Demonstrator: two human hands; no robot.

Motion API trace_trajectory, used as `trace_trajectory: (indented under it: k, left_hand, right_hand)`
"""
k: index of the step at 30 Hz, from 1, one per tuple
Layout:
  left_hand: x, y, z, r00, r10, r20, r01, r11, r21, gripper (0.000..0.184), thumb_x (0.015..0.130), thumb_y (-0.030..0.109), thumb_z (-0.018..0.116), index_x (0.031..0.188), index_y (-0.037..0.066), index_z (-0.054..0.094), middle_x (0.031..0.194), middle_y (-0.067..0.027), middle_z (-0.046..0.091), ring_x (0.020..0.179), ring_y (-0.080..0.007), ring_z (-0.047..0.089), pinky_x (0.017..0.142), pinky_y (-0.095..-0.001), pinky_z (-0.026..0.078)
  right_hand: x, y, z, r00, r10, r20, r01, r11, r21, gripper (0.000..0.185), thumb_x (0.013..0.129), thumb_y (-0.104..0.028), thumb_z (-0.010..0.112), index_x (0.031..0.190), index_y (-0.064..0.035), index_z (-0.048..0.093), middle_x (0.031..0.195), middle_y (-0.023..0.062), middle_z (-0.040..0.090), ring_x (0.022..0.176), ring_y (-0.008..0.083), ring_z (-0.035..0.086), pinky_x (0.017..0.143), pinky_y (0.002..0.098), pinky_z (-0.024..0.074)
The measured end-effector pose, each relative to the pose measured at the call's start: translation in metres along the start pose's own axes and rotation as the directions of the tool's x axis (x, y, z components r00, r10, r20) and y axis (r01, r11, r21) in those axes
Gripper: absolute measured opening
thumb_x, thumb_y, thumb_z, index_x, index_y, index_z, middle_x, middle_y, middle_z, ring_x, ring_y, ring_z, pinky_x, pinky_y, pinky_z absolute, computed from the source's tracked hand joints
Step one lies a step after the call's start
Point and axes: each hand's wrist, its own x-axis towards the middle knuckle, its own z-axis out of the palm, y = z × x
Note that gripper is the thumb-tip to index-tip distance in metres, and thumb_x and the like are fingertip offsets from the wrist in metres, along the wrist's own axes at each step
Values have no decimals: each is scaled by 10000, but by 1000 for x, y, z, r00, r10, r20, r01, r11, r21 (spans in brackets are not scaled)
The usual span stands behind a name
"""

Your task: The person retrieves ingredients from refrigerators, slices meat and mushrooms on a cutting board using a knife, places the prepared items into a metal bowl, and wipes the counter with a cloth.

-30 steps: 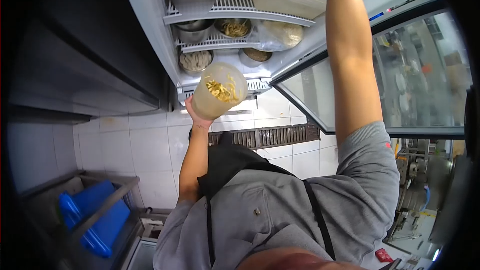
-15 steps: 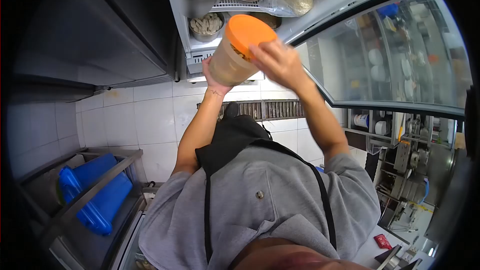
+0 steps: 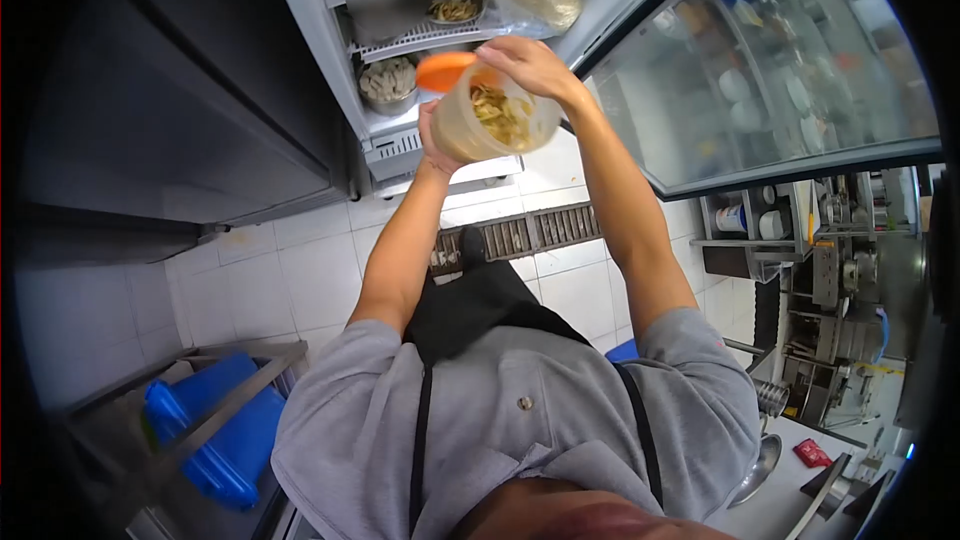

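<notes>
A translucent plastic tub [image 3: 463,130] is tilted towards me in front of the fridge, with yellow-brown pieces of food [image 3: 500,118] visible inside. My left hand [image 3: 432,140] is wrapped around its side and base, partly hidden behind it. Over the tub's far rim reaches my right hand [image 3: 530,66], its fingertips closed at the edge of the orange lid [image 3: 445,70]. The lid is off the mouth and stands behind the tub's far left side.
The open fridge holds a metal bowl of pale pieces [image 3: 388,83], another bowl [image 3: 455,6] and a plastic bag [image 3: 540,5]. Its glass door [image 3: 770,70] swings out on the right. A floor drain grate [image 3: 560,228] and blue bin [image 3: 215,420] lie lower down.
The orange lid has come off the tub, shifting left and behind it, with my right hand. The tub has tipped so its inside shows. My view has shifted slightly.
</notes>
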Motion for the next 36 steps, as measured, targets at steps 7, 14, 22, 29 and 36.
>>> trace_trajectory:
  k: [7,14,22,29,36]
  left_hand:
    - [13,38,-41,991,88,-102,-86,996,23,638,878,464,381,1260,-8,576,1241,-186,621,1122,-349,603,996,-471,476]
    - [-174,-18,-162,816,334,-471,-350,935,56,649,919,486,364,1258,-28,569,1253,-227,600,1092,-356,619,977,-466,505]
    - [-285,-30,-171,776,208,-596,-326,940,-97,616,973,483,436,1461,112,382,1528,-198,276,1286,-434,442,1020,-641,396]
    - [-290,-12,-274,825,-43,-564,-69,982,-176,598,977,437,486,1510,209,338,1606,-178,130,1339,-516,338,1006,-737,337]
    - [-288,-26,-373,793,-13,-609,51,998,45,591,962,428,523,1499,246,355,1597,-152,192,1254,-461,400,907,-663,420]
  right_hand:
    - [55,70,25,977,-55,205,-36,909,415,405,1032,-365,462,1134,-25,655,1080,67,693,972,173,621,916,328,470]
    - [-74,266,136,804,547,233,-578,625,524,230,863,-65,559,1012,64,678,889,159,685,802,193,644,699,326,510]
    - [-255,396,284,173,884,434,-985,162,64,404,817,-128,611,1215,-58,609,939,141,697,690,190,651,593,343,533]
    - [-309,571,457,143,933,331,-981,178,-78,628,785,-353,731,1309,-60,546,1151,233,651,927,332,682,733,380,569]
    - [-396,697,640,-237,858,455,-584,-500,639,927,750,-169,767,1472,44,227,1165,298,580,890,362,681,621,488,582]
